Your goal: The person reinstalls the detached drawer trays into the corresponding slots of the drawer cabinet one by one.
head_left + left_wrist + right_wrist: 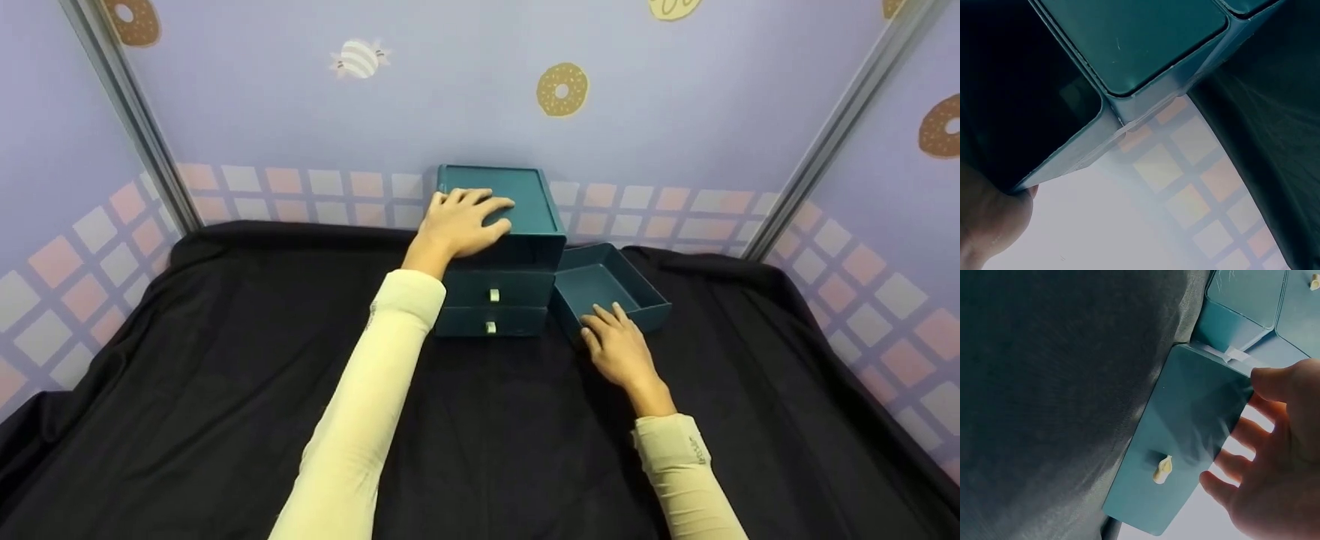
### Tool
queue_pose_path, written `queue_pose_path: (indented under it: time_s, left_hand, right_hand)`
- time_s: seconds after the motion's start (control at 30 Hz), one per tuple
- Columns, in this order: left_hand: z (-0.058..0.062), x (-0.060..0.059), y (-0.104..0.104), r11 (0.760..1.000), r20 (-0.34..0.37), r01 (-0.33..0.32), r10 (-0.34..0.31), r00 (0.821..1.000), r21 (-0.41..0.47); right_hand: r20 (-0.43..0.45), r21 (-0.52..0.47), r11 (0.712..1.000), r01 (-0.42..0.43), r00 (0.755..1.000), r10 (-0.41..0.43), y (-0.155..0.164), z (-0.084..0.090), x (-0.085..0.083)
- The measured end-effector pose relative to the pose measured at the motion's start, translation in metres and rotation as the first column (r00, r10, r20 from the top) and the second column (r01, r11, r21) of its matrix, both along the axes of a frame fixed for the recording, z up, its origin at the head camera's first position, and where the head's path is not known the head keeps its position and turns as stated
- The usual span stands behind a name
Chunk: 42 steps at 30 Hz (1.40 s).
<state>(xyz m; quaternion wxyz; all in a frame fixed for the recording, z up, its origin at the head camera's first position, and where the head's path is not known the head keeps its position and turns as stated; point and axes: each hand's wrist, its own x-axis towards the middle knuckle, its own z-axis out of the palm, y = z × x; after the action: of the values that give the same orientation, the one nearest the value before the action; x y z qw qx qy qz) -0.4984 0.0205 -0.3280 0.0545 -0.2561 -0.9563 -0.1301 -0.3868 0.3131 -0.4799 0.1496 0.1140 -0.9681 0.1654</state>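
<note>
Right hand fingers spread, touching loose drawer front; left hand flat atop cabinet.

Both arms wear long, close-fitting sleeves of pale cream fabric, the left sleeve running from the near edge of the head view up to the wrist and the right sleeve ending in a snug cuff at its wrist. Each sleeve carries a small dark printed marking near the cuff, too small to read, and the cloth shows soft folds along the forearm. The left hand and right hand are bare, with no rings, watch or gloves showing.
</note>
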Motion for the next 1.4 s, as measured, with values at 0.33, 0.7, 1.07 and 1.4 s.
queue_pose_path:
  time_s: [0.33, 0.7, 1.07, 1.4]
  left_hand:
    - [0.001, 0.003, 0.0, 1.0, -0.003, -0.01, 0.01, 1.0, 0.02]
    - [-0.003, 0.001, 0.0, 1.0, 0.013, -0.01, 0.01, 1.0, 0.022]
    - [0.001, 0.0, -0.002, 1.0, 0.011, 0.0, -0.001, 1.0, 0.027]
    - [-0.001, 0.001, -0.001, 0.999, 0.011, 0.01, -0.011, 1.0, 0.038]
  right_hand:
    - [0.152, 0.001, 0.998, -0.056, 0.987, 0.055, 0.008, 0.007, 0.003]
    - [0.212, -0.035, 0.996, -0.077, 0.974, 0.083, 0.014, 0.009, 0.003]
    - [0.223, -0.052, 0.996, -0.068, 0.972, 0.078, 0.012, 0.01, 0.001]
    - [0.214, -0.045, 0.997, -0.069, 0.974, 0.077, 0.014, 0.009, 0.001]
